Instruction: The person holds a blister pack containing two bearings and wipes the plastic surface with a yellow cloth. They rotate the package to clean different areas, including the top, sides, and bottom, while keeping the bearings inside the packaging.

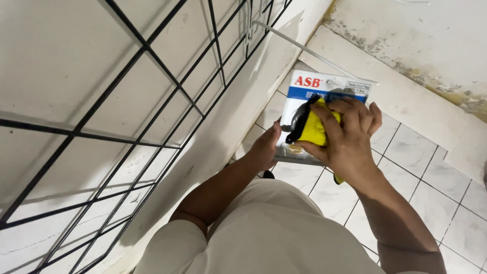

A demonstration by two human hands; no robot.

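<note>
The right hand [347,139] covers most of the yellow-and-black tool [310,127], whose kind stays unclear; the blister card [304,89] behind hides the left hand's [264,147] fingers.

One head-worn camera looks steeply down past the person's chest, close to the hands. It faces the tiled floor [446,223], with a black wire grid [127,127] at left.

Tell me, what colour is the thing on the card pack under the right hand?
Yellow with black trim, seen in the head view.
</note>
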